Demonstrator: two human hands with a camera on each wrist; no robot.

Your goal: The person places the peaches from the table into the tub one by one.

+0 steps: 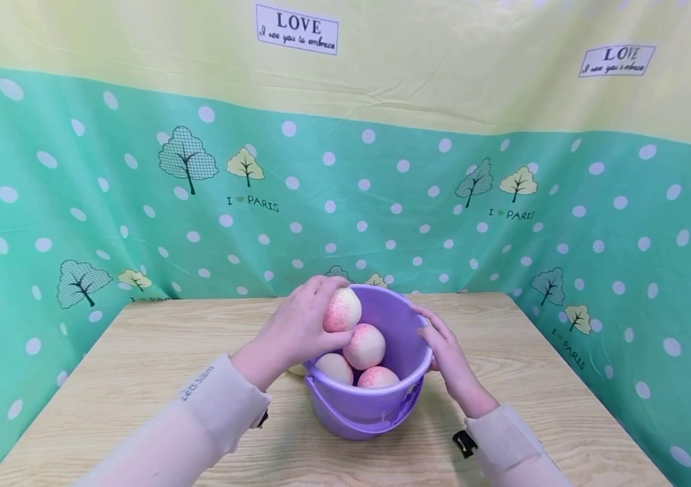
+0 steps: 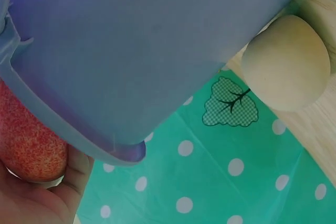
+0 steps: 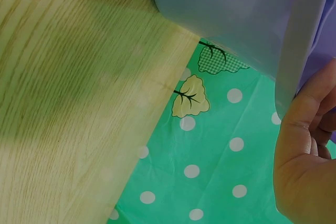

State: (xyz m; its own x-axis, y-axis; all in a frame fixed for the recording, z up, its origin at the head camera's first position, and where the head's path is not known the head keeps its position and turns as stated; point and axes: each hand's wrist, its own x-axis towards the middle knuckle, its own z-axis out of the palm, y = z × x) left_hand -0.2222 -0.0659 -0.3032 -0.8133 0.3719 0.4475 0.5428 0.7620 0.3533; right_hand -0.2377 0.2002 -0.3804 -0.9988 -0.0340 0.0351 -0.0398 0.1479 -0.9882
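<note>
A purple bucket (image 1: 403, 331) stands on the table in the head view, with three pinkish-white peaches (image 1: 365, 346) visible inside. Over its left rim, my left hand (image 1: 296, 328) holds another peach (image 1: 344, 311) between fingers and thumb. That peach's red side (image 2: 31, 140) also shows in the left wrist view, beside the bucket rim. On the opposite side, my right hand (image 1: 453, 362) grips the bucket's right rim; the right wrist view shows the fingers (image 3: 315, 90) bent at that edge. A pale peach (image 2: 286, 64) lies on the table outside the bucket, mostly hidden in the head view.
The bucket's handle (image 1: 375, 427) hangs down at its front. Light wood-grain table (image 1: 199, 338) surrounds the bucket. Behind and at both sides hangs a green and yellow curtain (image 1: 321, 230) with white dots and printed trees.
</note>
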